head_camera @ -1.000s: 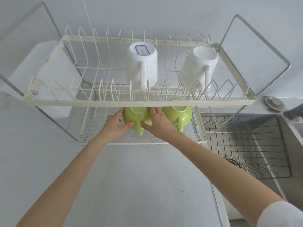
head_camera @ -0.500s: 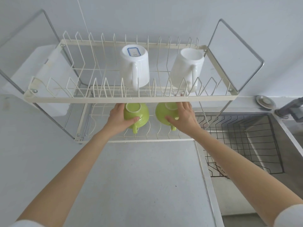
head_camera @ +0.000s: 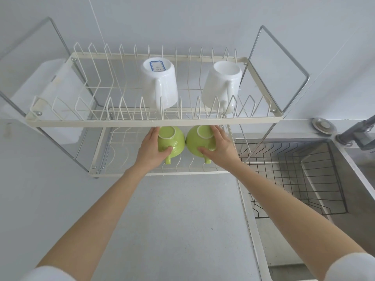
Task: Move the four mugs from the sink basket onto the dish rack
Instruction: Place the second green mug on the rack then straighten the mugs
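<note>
On the dish rack's (head_camera: 154, 122) lower shelf, the left hand (head_camera: 150, 151) and right hand (head_camera: 220, 151) are each gripping an upturned green mug (head_camera: 172, 140), seemingly settling the last pair before letting go.

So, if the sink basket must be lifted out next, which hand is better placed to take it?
The right hand, probably. It rests on the right green mug, beside the sink basket. The left hand holds the left green mug, farther away, and would have to cross over.
</note>
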Available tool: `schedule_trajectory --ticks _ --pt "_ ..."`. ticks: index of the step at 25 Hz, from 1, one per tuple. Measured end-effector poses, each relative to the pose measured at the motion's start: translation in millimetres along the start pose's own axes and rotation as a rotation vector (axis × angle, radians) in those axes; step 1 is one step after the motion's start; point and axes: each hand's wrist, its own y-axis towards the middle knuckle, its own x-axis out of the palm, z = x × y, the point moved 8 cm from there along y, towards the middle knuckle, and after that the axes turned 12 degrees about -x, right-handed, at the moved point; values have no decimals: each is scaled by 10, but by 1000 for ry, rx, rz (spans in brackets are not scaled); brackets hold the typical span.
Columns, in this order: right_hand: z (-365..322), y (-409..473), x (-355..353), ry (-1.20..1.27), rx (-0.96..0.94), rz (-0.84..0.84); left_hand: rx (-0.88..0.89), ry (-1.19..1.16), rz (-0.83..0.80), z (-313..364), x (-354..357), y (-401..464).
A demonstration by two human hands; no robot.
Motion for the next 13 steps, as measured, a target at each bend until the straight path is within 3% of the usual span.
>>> schedule_trajectory --ticks 13 --pt "26 -14 3 37 8 21 5 -13 -37 -21 29 41"
